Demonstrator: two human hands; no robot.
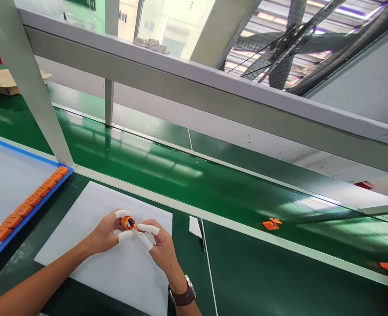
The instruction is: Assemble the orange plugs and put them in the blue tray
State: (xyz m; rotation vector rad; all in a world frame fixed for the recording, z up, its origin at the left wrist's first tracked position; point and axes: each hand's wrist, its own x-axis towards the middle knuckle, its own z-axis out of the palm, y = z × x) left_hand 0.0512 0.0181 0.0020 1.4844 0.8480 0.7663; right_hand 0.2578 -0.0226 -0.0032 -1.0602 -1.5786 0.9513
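My left hand (107,233), white covers on its thumb and finger, grips a small orange plastic casing (127,222). Dark and metallic parts show inside the casing's open side. Close against it, my right hand (159,243), also with white finger covers, pinches a thin orange piece (135,227). Whether that piece is joined to the casing I cannot tell. Both hands are above a large white sheet (121,276) lying on the dark green bench. A watch with a dark strap (183,296) is on my right wrist.
To the left, a blue-rimmed tray (32,218) holds a row of several orange casings (32,200). Beyond the bench edge runs a green conveyor surface (167,162) carrying orange parts (271,224). A white scrap (195,226) lies right of the sheet. A grey frame post (42,87) rises at left.
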